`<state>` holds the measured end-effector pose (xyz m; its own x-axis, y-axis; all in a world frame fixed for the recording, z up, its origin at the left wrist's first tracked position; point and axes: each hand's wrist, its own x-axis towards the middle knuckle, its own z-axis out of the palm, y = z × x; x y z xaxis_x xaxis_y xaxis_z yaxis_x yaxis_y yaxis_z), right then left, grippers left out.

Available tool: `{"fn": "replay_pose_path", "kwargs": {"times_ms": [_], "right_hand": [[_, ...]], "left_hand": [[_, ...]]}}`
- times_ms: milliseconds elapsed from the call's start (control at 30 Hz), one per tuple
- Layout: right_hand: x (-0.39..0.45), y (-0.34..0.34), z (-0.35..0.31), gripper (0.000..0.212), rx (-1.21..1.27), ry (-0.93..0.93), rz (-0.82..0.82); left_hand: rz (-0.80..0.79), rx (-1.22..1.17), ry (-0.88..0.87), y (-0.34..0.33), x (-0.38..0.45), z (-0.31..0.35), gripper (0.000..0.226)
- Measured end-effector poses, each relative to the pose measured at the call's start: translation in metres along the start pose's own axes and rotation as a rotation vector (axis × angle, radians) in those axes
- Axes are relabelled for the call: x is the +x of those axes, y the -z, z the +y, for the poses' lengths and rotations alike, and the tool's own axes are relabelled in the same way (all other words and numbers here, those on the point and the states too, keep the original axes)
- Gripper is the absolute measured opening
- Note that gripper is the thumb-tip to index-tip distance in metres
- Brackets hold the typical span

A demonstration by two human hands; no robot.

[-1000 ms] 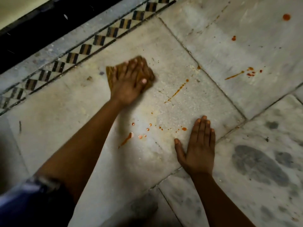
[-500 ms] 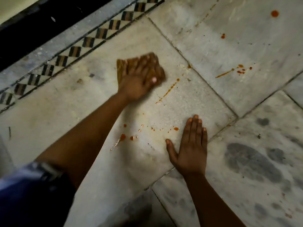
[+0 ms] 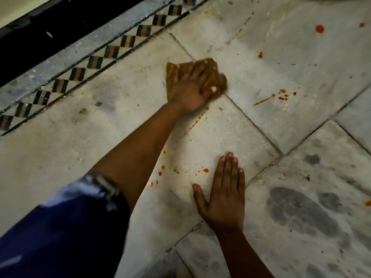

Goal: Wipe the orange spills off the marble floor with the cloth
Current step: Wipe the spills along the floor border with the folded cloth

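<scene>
Cloth (image 3: pixel 210 77) being rubbed on the floor (image 3: pixel 60 157), left hand (image 3: pixel 192 91) gripping it; right hand (image 3: pixel 222 199) lying flat, fingers straight. Orange streak (image 3: pixel 197 121) beside it probably needs wiping next.

Cloth (image 3: pixel 210 66) mostly under blurred hand (image 3: pixel 190 91)

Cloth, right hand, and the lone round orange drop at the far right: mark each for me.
cloth (image 3: pixel 213 66): head view, far crumpled edge beyond the knuckles.
right hand (image 3: pixel 222 199): head view, back of the hand, flat on the marble.
round orange drop (image 3: pixel 319 28): head view, centre of the drop.
</scene>
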<state>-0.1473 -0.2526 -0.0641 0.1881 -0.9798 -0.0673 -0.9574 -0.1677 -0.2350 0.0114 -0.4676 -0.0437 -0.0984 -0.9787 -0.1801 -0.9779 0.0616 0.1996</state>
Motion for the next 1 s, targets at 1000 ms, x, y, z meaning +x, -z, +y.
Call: {"fn": "replay_pose_path", "kwargs": {"times_ms": [1000], "right_hand": [[-0.001,0.002,-0.001,0.086,0.031,-0.010,-0.038]], "left_hand": [[-0.001,0.014,-0.360,-0.022,-0.083,0.022,0.071]]}}
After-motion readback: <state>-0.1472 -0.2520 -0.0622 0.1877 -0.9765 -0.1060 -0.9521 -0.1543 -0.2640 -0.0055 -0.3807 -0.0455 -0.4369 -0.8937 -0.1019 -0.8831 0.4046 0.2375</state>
